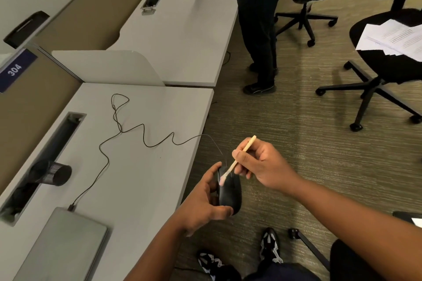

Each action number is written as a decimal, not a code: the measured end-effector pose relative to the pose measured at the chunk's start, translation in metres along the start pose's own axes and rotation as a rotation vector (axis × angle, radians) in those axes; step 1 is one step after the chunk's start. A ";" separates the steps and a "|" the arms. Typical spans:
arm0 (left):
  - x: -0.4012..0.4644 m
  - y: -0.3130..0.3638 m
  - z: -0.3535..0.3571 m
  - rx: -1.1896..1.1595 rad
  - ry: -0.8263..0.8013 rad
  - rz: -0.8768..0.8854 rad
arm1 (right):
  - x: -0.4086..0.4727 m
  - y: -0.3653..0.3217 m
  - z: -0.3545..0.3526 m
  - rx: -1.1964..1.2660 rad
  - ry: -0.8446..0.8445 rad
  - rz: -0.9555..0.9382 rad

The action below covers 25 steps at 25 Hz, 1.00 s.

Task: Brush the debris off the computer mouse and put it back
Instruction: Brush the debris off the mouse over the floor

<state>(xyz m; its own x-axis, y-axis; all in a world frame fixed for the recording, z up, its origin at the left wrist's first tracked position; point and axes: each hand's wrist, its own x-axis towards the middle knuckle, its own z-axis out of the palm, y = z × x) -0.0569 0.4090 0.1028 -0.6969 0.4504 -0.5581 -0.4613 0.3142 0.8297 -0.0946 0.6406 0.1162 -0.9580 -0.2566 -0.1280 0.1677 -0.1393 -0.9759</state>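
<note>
I see the left hand [201, 203] gripping the black corded computer mouse [229, 191] off the pale grey surface [141, 178], above the carpet, while the right hand [262, 164] pinches a thin wooden-handled brush [237, 159], bristles touching the mouse.

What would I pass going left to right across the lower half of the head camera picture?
Black mesh pen cup → closed grey laptop → left hand → black computer mouse → right hand, holding the small brush whose tip touches the mouse.
</note>
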 end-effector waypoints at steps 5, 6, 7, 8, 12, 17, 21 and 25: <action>0.002 -0.001 -0.001 -0.010 0.003 -0.003 | 0.004 0.008 -0.002 -0.117 0.060 0.026; 0.002 -0.002 -0.001 -0.023 0.004 -0.003 | 0.003 0.009 -0.003 -0.140 0.086 -0.003; 0.002 -0.003 -0.001 -0.038 0.009 -0.005 | 0.003 0.009 -0.005 -0.168 0.107 -0.042; 0.002 -0.003 0.000 -0.056 0.014 -0.005 | 0.002 0.009 -0.006 -0.196 0.123 -0.080; 0.001 0.001 0.001 -0.111 0.031 0.013 | -0.007 0.007 -0.002 -0.181 0.132 -0.130; 0.000 0.005 0.002 -0.233 0.012 0.023 | -0.011 0.013 0.007 -0.137 0.088 -0.051; 0.001 0.005 0.000 -0.245 -0.020 0.059 | -0.012 0.012 0.007 -0.100 0.052 -0.017; 0.001 0.005 -0.002 -0.243 -0.013 0.090 | -0.011 0.006 0.005 -0.050 0.088 0.016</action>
<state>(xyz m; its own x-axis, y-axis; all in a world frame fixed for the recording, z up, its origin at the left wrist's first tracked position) -0.0609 0.4087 0.1062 -0.7348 0.4786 -0.4806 -0.5172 0.0632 0.8536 -0.0815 0.6378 0.1126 -0.9724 -0.1731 -0.1564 0.1734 -0.0876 -0.9809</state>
